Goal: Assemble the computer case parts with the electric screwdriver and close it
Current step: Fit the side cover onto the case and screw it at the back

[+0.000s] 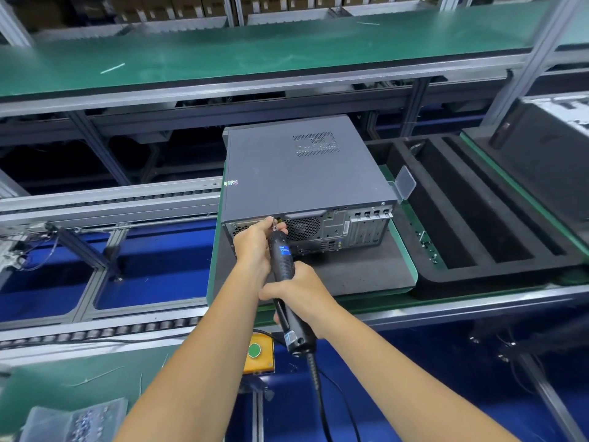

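The right hand is wrapped round the driver at mid-barrel, centre of the frame; the left hand pinches its nose, fingers curled at the bit, steadying the tip against the upper left corner of the case's rear panel. The driver looks rigid and fairly light, though its cord trailing toward the bottom may tug, so a grip low on the barrel suits it. The case lies flat on a dark pad, lid already on, just above centre. It is probably heavy stiff sheet metal with sharp edges, best held by its sides
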